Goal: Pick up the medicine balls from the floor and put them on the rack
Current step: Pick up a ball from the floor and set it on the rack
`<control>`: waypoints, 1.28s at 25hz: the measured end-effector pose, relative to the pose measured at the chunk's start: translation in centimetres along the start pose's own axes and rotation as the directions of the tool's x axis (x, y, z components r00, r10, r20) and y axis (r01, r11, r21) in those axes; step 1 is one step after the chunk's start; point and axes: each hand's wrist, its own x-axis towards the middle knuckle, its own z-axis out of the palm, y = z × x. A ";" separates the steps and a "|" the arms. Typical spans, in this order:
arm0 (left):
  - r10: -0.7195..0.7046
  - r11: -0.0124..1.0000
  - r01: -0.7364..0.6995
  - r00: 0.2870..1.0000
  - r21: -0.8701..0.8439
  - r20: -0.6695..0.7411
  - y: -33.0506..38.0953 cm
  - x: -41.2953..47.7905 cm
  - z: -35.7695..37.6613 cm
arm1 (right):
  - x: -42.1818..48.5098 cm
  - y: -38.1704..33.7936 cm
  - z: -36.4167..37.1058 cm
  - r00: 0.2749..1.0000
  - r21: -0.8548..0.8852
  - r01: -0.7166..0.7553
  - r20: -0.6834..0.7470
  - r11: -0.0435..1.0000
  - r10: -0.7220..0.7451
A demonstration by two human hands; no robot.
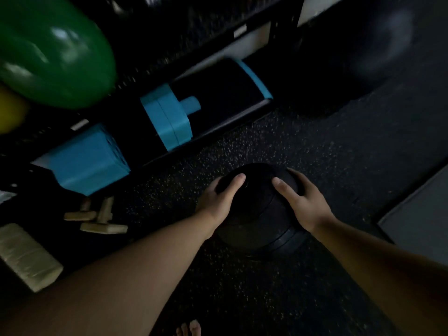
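Note:
A black medicine ball [257,209] is in the middle of the view, above the speckled dark floor [242,282]. My left hand [218,204] grips its left side with the thumb over the top. My right hand [300,202] grips its right side, fingers curled round the far edge. A second dark ball or disc [291,241] shows just below and behind it, partly hidden. The black rack [194,27] runs along the top of the view, blurred and dark.
A green exercise ball [53,52] and a yellow one [9,110] sit at the upper left. Blue and black step blocks [169,117] lie beside the rack. Wooden handles [97,217] and a pale block [26,258] lie at the left. A large dark ball [358,49] is at the upper right. A grey mat [421,214] is at the right.

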 end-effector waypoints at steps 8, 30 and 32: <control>0.319 0.940 -0.333 0.935 -0.072 -0.155 28.5 -18.2 -13.3 | -10.6 -33.3 -10.6 0.938 0.055 0.346 -0.055 0.936 -0.344; 0.628 0.523 -0.845 0.296 0.109 -0.720 58.9 -71.5 -50.5 | -50.2 -91.2 -10.8 0.322 0.300 0.906 -0.027 0.300 -0.946; 0.629 0.517 -0.846 0.274 0.128 -0.728 59.3 -71.0 -54.3 | -49.5 -93.8 -7.5 0.309 0.319 0.903 -0.015 0.289 -0.951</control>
